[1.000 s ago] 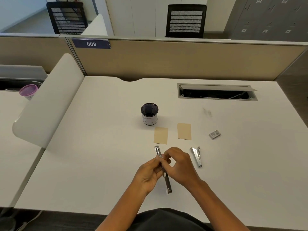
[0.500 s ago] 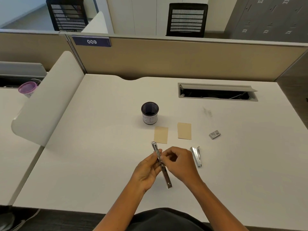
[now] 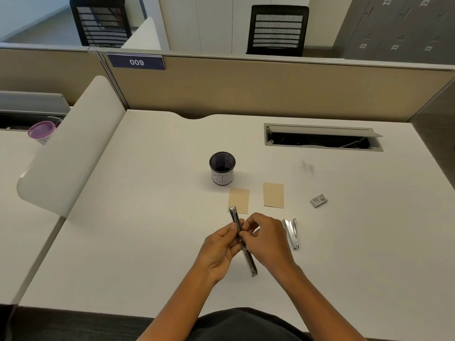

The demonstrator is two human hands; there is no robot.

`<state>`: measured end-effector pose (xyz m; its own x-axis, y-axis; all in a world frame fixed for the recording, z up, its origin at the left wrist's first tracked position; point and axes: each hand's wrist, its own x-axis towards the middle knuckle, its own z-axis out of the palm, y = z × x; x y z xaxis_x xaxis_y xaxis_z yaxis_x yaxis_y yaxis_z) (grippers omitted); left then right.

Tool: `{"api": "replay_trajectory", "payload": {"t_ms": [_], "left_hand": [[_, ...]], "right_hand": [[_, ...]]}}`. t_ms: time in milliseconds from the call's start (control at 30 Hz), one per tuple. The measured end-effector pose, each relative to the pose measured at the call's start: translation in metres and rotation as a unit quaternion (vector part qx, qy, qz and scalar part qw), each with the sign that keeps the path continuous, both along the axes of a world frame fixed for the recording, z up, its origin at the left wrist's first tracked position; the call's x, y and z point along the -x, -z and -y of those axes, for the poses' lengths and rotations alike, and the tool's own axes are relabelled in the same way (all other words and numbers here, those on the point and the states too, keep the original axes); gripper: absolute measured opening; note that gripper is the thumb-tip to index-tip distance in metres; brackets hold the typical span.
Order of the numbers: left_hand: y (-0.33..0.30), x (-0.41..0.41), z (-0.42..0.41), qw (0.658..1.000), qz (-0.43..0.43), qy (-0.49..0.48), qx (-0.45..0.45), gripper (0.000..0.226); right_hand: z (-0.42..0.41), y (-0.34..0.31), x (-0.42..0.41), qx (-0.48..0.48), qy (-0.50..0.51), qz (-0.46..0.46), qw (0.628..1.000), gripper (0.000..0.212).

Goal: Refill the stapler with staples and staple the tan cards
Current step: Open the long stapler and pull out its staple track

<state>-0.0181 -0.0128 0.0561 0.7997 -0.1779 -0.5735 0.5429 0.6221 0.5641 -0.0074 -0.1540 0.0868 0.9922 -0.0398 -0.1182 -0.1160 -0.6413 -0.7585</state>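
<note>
A long, narrow metal stapler magazine is held above the white desk, one end pointing away from me. My left hand grips its middle from the left. My right hand pinches it from the right at the same spot, fingers curled. The rest of the silver stapler lies on the desk just right of my right hand. Two tan cards lie side by side beyond my hands, the left card and the right card. A small grey staple box sits further right.
A black mesh pen cup stands behind the cards. An open cable hatch is set into the desk at the back right. A beige partition runs along the back, and a white divider borders the left side.
Both hands have lifted the magazine slightly and shifted it left; its far end now overlaps the near corner of the left card.
</note>
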Motion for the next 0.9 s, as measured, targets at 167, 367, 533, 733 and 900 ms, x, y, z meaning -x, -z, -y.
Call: {"api": "replay_trajectory", "payload": {"t_ms": [167,367,533,733,900], "left_hand": [[-0.004,0.0,0.0,0.999,0.025,-0.013,-0.021,0.033],[-0.01,0.001,-0.001,0.997,0.046,-0.021,-0.05,0.033],[-0.015,0.002,-0.001,0.995,0.06,-0.022,-0.075,0.031],[-0.019,0.004,0.001,0.994,0.08,-0.013,-0.067,0.031],[-0.021,0.006,0.004,0.994,0.067,-0.02,-0.078,0.031]], "right_hand": [[-0.001,0.0,0.005,-0.018,-0.009,0.048,0.999,0.017],[-0.002,-0.002,0.007,-0.038,-0.017,0.095,0.995,0.015],[-0.002,-0.001,0.009,-0.035,-0.021,0.119,0.992,0.016],[0.0,0.0,0.011,-0.036,-0.039,0.175,0.983,0.024],[0.002,0.001,0.012,-0.033,-0.054,0.2,0.978,0.04]]}}
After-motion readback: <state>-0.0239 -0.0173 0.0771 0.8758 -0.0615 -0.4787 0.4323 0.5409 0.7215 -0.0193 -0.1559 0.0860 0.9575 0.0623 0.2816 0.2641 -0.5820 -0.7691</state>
